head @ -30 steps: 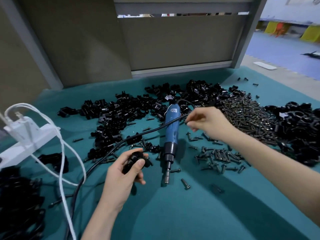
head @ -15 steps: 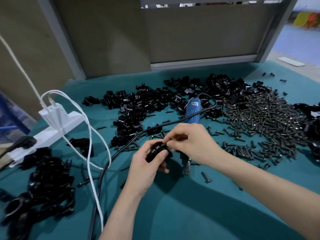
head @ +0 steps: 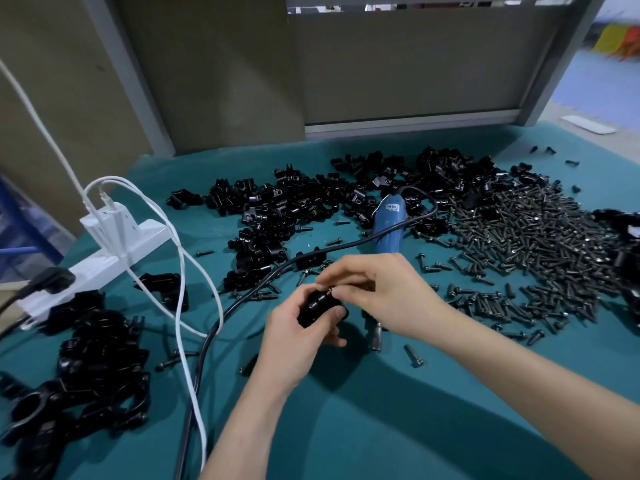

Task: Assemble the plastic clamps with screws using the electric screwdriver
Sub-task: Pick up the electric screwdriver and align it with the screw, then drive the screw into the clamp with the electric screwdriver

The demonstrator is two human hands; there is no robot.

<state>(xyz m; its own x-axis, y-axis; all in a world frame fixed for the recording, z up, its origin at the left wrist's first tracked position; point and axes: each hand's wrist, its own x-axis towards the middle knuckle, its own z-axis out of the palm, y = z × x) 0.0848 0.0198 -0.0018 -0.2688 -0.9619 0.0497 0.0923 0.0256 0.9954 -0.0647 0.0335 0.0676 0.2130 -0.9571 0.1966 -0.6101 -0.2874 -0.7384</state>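
Left hand (head: 294,332) curled round a black plastic clamp (head: 317,308) over the middle of the tabletop (head: 381,427), my right hand (head: 377,299) pinching a screw (head: 331,290) at the clamp's top, blue electric screwdriver (head: 389,230) lying just behind both, loose screw pile (head: 536,237) toward the right edge, clamp pile (head: 277,209) toward the far edge.

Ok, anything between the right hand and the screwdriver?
Nothing solid: the screwdriver lies directly beyond the right hand, partly hidden under it. Only a black cable crosses its body. The hand pinches a screw at the clamp.
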